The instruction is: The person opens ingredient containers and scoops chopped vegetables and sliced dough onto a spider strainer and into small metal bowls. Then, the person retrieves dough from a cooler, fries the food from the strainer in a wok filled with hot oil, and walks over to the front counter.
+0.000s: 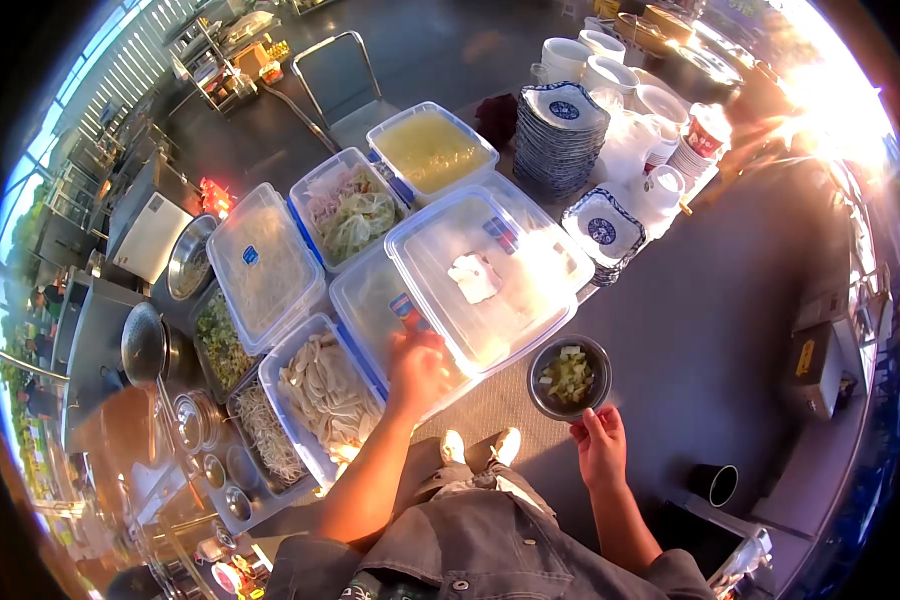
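My right hand (601,440) grips the rim of a dark round bowl (538,377) that holds chopped green and pale pieces. My left hand (417,372) is over a clear lidded container (362,290) with a blue edge, at the table's near side. Its fingers are blurred by glare, so their grip is unclear. Another clear lid (440,240) overlaps this container on the right, with a white crumpled piece (475,278) on it. Left of my left hand, an open container (278,395) holds pale sliced food.
Behind are tubs of shredded vegetables (355,215) and yellow liquid (432,150). Stacks of patterned square dishes (560,140) and white bowls (610,75) stand at the right back. A metal cart (350,115) is beyond. A dark cup (714,484) is at lower right.
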`<state>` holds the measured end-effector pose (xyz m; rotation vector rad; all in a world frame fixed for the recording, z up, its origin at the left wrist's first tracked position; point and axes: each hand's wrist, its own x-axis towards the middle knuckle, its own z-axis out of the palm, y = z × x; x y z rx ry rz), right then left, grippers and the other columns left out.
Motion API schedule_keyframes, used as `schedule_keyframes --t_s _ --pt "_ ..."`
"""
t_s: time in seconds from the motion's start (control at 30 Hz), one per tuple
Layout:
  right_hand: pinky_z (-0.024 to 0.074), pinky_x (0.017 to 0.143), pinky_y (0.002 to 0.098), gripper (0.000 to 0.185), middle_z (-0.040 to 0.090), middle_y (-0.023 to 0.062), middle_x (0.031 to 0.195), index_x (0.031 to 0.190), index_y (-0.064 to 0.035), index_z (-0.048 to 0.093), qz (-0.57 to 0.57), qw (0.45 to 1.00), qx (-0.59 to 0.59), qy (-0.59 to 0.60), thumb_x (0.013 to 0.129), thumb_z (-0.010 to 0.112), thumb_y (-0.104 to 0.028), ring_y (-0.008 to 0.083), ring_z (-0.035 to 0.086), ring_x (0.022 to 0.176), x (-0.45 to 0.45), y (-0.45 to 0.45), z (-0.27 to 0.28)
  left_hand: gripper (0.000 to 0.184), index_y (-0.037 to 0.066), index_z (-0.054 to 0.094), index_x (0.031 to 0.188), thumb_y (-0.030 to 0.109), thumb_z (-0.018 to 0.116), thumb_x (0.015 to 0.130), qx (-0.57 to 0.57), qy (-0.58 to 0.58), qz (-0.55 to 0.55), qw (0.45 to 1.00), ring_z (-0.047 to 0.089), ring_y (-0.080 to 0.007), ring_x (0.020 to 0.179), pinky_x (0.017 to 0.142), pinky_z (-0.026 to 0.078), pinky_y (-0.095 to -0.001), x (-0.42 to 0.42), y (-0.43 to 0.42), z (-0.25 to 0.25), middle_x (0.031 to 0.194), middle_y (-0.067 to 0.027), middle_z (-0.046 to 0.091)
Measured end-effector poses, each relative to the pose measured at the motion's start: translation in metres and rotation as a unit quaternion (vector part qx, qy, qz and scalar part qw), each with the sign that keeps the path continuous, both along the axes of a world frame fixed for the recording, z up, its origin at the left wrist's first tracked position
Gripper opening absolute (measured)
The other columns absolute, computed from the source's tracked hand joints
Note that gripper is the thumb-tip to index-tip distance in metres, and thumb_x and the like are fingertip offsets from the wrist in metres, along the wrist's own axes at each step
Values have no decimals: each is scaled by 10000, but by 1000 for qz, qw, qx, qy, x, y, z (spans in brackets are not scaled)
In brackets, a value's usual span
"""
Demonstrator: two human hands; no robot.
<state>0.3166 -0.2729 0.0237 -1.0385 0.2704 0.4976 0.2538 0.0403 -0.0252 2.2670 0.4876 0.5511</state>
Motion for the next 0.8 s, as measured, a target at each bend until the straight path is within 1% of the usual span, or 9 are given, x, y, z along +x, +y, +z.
schedule_keyframes --t_s 0.1,0.13,0.17,0.2,0.27,0.43,0.53,0.7,0.8 --pt "498 731 283 86 647 38 928 915 -119 531 -8 1000 29 0 943 573 -50 151 641 835 23 0 0 226 -28 507 995 188 555 951 -179 151 -13 972 675 -252 568 502 540 -344 6 -23 -3 760 -206 641" --pt "498 731 283 86 647 38 928 915 -119 531 -13 1000 27 0 943 573 -50 151 641 835 28 1 2 231 -17 482 1002 201 544 962 -318 219 -2 922 673 -253 557 470 541 -345 9 -32 17 769 -213 644" --pt "496 733 287 86 650 39 920 914 -122 532 -20 999 24 -10 942 576 -53 156 643 835 34 2 6 261 4 412 1091 207 530 975 -410 220 52 884 671 -258 562 439 546 -346 12 -36 -17 790 -208 633" --pt "494 734 291 87 653 39 912 913 -125 533 -24 999 20 -23 941 578 -56 161 644 836 41 3 10 156 -19 474 1029 6 530 886 -470 231 70 849 602 -244 460 379 490 -326 24 -39 -11 671 -139 565" --pt "488 742 297 81 652 30 910 934 -122 538 -41 999 26 -22 936 588 -59 172 644 830 49 -2 10 135 -9 448 1036 69 507 943 -560 164 120 803 610 -244 472 379 489 -315 35 -48 0 703 -146 577" --pt "523 703 273 83 649 18 859 937 -133 540 -59 997 16 -54 935 611 -89 159 645 785 81 -2 21 93 18 434 1004 47 495 940 -489 58 47 869 595 -184 502 413 461 -296 47 -52 -20 705 -118 583" --pt "515 694 269 82 653 14 863 936 -137 545 -40 997 21 -68 934 614 -94 156 640 778 111 -2 23 116 15 416 1021 59 488 941 -498 90 74 859 575 -162 501 431 454 -288 72 -59 21 697 -102 580" --pt "509 683 265 84 658 8 860 933 -138 546 -10 998 14 -55 930 621 -99 148 633 776 178 8 23 152 17 398 1037 104 503 969 -543 35 95 834 574 -162 492 418 455 -288 113 -73 -15 727 -121 580" --pt "487 689 260 123 623 13 837 883 -109 517 24 998 20 -49 922 619 -51 121 592 721 223 18 21 176 43 407 1015 140 543 959 -530 148 130 825 551 -171 427 361 428 -298 129 -66 2 730 -110 584"
